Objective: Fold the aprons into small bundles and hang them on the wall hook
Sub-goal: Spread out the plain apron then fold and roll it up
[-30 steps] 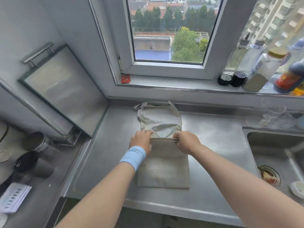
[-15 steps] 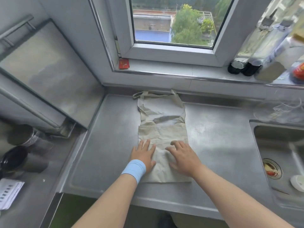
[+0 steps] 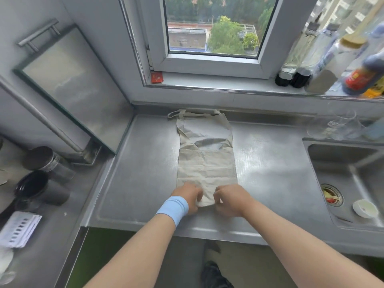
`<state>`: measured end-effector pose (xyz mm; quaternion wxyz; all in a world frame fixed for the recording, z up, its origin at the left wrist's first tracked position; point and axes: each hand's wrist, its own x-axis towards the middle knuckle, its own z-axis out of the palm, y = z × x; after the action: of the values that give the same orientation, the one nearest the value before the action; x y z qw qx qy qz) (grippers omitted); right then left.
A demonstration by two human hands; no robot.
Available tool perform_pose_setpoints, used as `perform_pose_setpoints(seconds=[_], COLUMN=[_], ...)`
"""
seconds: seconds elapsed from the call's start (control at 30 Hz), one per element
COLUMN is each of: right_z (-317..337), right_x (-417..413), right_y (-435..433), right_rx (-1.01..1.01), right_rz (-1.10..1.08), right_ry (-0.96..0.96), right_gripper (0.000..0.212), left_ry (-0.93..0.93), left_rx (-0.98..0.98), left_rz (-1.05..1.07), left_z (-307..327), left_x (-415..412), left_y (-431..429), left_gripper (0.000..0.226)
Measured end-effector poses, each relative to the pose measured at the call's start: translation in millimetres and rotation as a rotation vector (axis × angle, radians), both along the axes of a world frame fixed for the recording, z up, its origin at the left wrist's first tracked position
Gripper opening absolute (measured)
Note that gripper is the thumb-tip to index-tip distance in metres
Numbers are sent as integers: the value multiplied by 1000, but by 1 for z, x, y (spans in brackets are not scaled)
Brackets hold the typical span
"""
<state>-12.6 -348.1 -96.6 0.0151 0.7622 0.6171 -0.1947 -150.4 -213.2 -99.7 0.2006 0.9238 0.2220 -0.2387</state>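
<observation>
Two hands: left hand (image 3: pixel 187 197) and right hand (image 3: pixel 230 201) sit side by side at the near end of the apron (image 3: pixel 205 163), fingers curled, each pinching that near edge, which looks a bit lifted between them.
Apron: beige, lying flat on the steel worktop (image 3: pixel 135 173) as a long narrow strip running away from the person, pretty wrinkled in the middle.
Straps (image 3: pixel 182 113): at the far end, right up against the back wall under the window (image 3: pixel 212 28).
Wrist: blue wristband (image 3: pixel 173 208) on the left one.
Right side: sink (image 3: pixel 342 154) set into the worktop, small white bowl (image 3: pixel 364 208) down in it, some scraps in the drain.
Glasses (image 3: pixel 332 125): clear ones, behind the sink.
Sill (image 3: pixel 207 87): red packet (image 3: pixel 156 77) in the left corner, a bunch of bottles (image 3: pixel 324 65) on the right, too blurry to read.
Left side: metal tray (image 3: pixel 68 80) with a handle leaning on the wall, a couple of dark cups (image 3: pixel 37 161) below it.
</observation>
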Motion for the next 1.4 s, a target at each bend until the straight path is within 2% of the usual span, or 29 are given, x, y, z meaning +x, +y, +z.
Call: perform_pose_setpoints(seconds=[0.07,0.17,0.23,0.3,0.47,0.57,0.63,0.73,0.83,0.9,1.0,1.1,1.2,1.3,1.4], right_z=[14,26,28,33,32,25,22,12,3,-7,-13,-12,-12,-13,-11], right_x=[-3,-5,-1,7,45,74,86,101,106,109,114,119,132,146,154], right_y=[0,5,11,24,93,148,179,225,268,292,313,324,329,326,325], right_rx=[-149,-487,-572,-499,-136,43,113,155,103,35,-25,-60,78,271,319], right_rz=[-74,-118,-183,-248,-308,-380,-331,-142,124,309,510,633,625,521,419], right_ry=[95,208,310,385,186,177,124,8,-110,-207,-295,-366,-380,-308,-250], right_gripper=[19,25,31,31,31,30,34,43,57,58,46,25,18,26,33], left_ry=[118,270,306,255,-39,-137,-166,-184,-147,-118,-119,-135,-168,-202,-199], left_rx=[-109,-255,-338,-368,-284,-201,-183,-167,-150,-150,-195,-283,-391,-489,-457], left_rz=[42,24,53,118,383,596,714,832,871,870,883,917,882,850,845], left_z=[7,10,11,13,22,19,14,2,-10,-17,-24,-26,-27,-30,-27], left_x=[-1,-1,3,11,43,62,73,91,102,107,110,112,119,125,127], left_y=[-5,-11,-8,5,68,117,142,174,195,207,220,227,227,225,223], left_gripper=[26,28,34,35,19,14,14,22,31,32,21,21,24,34,24])
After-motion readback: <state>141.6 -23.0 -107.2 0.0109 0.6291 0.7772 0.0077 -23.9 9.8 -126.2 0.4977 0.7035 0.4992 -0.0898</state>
